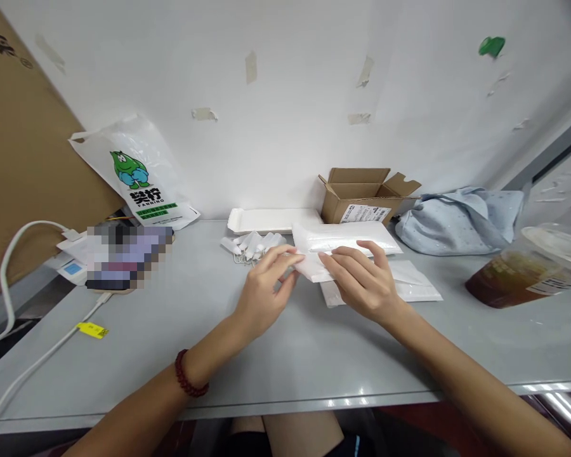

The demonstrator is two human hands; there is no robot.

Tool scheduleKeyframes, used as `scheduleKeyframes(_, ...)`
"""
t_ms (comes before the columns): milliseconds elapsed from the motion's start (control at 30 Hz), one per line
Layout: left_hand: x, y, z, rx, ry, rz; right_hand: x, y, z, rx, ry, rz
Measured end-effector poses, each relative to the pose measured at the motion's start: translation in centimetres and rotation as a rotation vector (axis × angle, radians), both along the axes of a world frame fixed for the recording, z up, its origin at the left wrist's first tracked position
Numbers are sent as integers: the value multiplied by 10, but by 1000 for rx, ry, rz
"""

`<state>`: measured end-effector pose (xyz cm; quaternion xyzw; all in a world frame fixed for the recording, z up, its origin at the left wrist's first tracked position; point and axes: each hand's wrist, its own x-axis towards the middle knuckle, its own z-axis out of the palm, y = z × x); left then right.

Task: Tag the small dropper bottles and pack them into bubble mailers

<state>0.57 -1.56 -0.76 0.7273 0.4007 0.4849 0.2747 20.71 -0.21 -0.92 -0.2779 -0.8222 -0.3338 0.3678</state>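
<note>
Both hands meet over the middle of the grey table [285,355]. My left hand [265,289], with a red bead bracelet on its wrist, pinches the near left corner of a clear plastic pouch [342,244]. My right hand [364,279] holds the same pouch from the right, fingers curled over its lower edge. More flat white pouches [416,285] lie under and to the right of my right hand. A small pile of white cable-like parts [252,246] lies just behind my left hand.
A white tray [271,220] and an open cardboard box [361,193] stand against the wall. A printed plastic bag [137,174] leans at the left. A blue cloth bag [461,219] and a lidded drink cup [528,270] are at the right. A white cable [42,358] runs along the left.
</note>
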Motion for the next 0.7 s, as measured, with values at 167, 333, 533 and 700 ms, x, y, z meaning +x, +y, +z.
scheduleKeyframes(167,17,-4,-9,-246,-80,-68,5,-2,9,73,42,-69)
scheduleKeyframes(333,34,-6,-14,-594,-260,-208,13,14,10,-63,25,-151)
scheduleKeyframes(533,34,-2,-23,-858,-298,-311,22,30,1,-619,-160,-253)
scheduleKeyframes(700,28,-4,-23,-907,-164,-272,18,28,5,-802,-234,-348)
